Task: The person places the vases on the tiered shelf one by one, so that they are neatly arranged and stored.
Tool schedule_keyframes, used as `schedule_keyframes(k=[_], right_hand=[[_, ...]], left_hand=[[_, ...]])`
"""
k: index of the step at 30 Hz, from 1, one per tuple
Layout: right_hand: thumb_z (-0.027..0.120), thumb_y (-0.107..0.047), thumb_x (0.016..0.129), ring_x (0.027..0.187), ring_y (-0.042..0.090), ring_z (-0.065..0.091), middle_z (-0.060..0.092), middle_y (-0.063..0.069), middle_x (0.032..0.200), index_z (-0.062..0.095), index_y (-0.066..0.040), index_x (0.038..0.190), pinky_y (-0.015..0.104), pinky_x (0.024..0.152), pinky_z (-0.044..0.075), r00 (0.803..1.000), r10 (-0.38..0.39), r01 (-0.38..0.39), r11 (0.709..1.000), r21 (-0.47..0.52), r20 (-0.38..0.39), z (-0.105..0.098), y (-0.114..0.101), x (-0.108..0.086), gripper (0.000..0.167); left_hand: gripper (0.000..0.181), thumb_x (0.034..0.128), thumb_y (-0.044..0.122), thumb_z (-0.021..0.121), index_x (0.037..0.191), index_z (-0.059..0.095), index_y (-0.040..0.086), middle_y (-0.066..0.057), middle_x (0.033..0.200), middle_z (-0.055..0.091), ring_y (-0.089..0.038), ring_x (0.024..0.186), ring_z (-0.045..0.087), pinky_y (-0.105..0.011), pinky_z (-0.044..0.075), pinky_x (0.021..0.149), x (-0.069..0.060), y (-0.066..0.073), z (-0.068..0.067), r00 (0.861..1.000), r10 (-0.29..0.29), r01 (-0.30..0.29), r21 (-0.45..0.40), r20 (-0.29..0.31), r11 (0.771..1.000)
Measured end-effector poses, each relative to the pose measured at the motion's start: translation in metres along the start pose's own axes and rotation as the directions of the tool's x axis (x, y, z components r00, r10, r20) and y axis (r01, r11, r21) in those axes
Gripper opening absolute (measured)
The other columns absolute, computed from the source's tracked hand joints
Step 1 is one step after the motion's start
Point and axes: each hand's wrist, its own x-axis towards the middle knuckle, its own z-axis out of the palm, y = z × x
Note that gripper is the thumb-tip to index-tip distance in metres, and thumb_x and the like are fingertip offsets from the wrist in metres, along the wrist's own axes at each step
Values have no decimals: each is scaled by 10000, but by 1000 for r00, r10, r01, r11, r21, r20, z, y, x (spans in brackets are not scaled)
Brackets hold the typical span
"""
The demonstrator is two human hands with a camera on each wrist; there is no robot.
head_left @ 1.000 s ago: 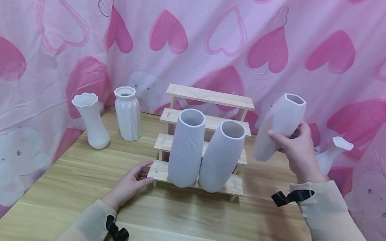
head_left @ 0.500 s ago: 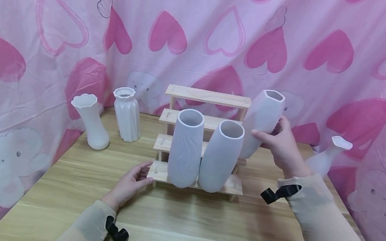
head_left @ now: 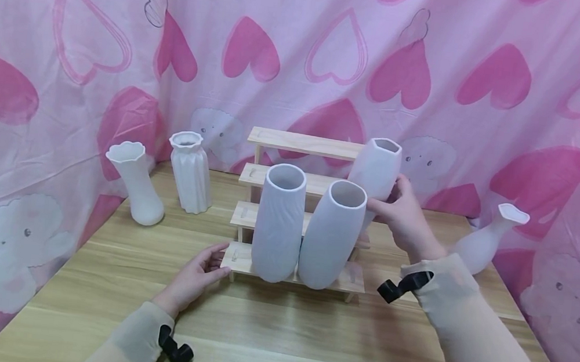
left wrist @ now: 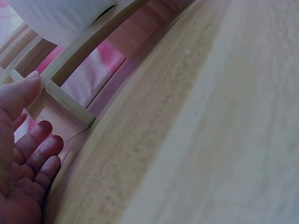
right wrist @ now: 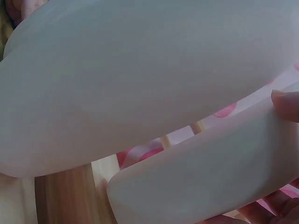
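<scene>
My right hand (head_left: 404, 218) grips a white faceted vase (head_left: 377, 165), thumb on one side and fingers on the other. This vase is at the stand's right end, partly behind a smooth white vase (head_left: 332, 237); its base is hidden in the head view. In the right wrist view the held vase (right wrist: 210, 168) lies close beside a larger white vase (right wrist: 140, 88), and its lower end is near a wooden step. My left hand (head_left: 198, 277) holds the left end of the wooden stepped stand (head_left: 238, 257) at its lowest step, thumb on the edge (left wrist: 18, 95).
A wavy-textured white vase (head_left: 279, 226) stands beside the smooth one on the lowest step. At left on the table (head_left: 274, 343) are a flared vase (head_left: 137, 187) and a ribbed vase (head_left: 190, 177). A narrow-necked vase (head_left: 483, 243) is at right, partly behind my right wrist.
My right hand has carried the faceted vase leftward, from the stand's right side to behind the smooth vase, and slightly lower. The left hand stays on the stand.
</scene>
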Motion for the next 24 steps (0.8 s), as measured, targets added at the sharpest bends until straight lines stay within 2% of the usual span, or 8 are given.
schedule_keyframes(k=[7, 15, 24], right_hand=[[683, -37, 861, 1113, 249, 512, 462, 155, 1282, 259, -95, 1393, 367, 784, 552, 1000, 3, -3, 1000, -13, -1, 5, 5, 5, 683], [663, -23, 857, 1066, 235, 517, 461, 165, 1259, 242, -71, 1410, 352, 758, 551, 1000, -2, 2, 1000, -24, 2, 9, 9, 8, 697], [682, -66, 868, 1102, 248, 509, 451, 171, 1304, 248, -89, 1424, 387, 790, 537, 1000, 9, -8, 999, -35, 16, 11, 10, 9, 706]], left_hand=[[626, 882, 209, 709, 1428, 424, 97, -142, 1237, 542, -234, 1105, 519, -280, 436, 944, 0, 0, 0, 1000, 6, -6, -7, -3, 1000], [618, 890, 182, 699, 1434, 418, 100, -144, 1246, 528, -244, 1134, 498, -284, 422, 969, -1, -1, -1, 1000, 13, -13, -8, 7, 1000], [603, 898, 73, 668, 1437, 400, 49, -168, 1237, 533, -266, 1132, 497, -305, 416, 973, 0, 3, 1, 1000, -4, 4, -15, 11, 1000]])
